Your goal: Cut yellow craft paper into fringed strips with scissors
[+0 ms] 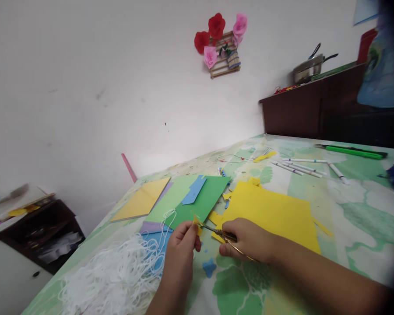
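Note:
My left hand (183, 243) pinches a small yellow paper piece (197, 221) between thumb and fingers. My right hand (246, 238) is closed around the gold handles of a pair of scissors (231, 239), whose blades point left and meet the yellow piece. Whether the blades are parted I cannot tell. Under and beyond my right hand lies a large yellow sheet (272, 210), with yellow scraps along its left side. Green paper (200, 208) with a blue paper strip (194, 190) on it lies just beyond my left hand.
A tangled heap of white string (113, 275) spreads at the left front. Yellow-orange paper (142, 200) lies behind it. White markers (302, 168) and a green utility knife (353, 152) are at the back right. A dark cabinet (292, 103) stands by the wall.

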A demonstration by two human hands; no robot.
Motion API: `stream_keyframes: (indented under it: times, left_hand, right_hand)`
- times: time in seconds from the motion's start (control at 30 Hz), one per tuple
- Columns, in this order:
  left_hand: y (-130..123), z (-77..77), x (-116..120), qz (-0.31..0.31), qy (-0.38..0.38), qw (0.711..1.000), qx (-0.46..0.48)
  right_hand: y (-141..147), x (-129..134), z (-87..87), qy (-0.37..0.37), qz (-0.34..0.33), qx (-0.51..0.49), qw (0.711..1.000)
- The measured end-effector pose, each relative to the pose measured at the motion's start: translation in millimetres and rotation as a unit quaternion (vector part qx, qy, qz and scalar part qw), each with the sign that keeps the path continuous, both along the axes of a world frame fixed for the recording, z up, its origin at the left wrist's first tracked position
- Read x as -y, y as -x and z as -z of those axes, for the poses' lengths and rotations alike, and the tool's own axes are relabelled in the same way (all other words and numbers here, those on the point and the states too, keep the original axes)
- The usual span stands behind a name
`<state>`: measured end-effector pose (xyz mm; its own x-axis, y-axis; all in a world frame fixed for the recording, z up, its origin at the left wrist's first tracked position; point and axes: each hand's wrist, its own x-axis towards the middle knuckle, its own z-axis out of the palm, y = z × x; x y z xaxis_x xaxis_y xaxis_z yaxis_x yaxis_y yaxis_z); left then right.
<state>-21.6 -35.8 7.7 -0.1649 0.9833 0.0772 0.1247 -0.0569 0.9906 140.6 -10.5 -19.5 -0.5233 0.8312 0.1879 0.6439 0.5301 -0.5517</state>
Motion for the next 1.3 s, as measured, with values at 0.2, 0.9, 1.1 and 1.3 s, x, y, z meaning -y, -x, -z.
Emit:
stream_keyframes:
  times: [0.2, 0.9, 1.1, 1.3]
  left_hand:
    - [-2, -1.1, 2, 0.002, -0.001, 1.000, -0.013]
    - [-2, 2.3, 3, -0.001, -0.029, 1.000, -0.007]
    - [-8, -2.0, 7, -0.020, -0.031, 0.999, -0.029]
    - [-8, -2.8, 8, -0.027, -0.036, 0.998, -0.037]
  right_hand:
    - [-1, 0, 0.1, 0.008, -0.013, -0.006, 1.000]
    - [0, 4, -2.6, 0.025, -0.029, -0.015, 0.999]
    - [0, 3, -2.2, 0.035, -0.038, -0.017, 0.999]
    - [0, 3, -2.9, 0.029, -0.038, -0.015, 0.999]
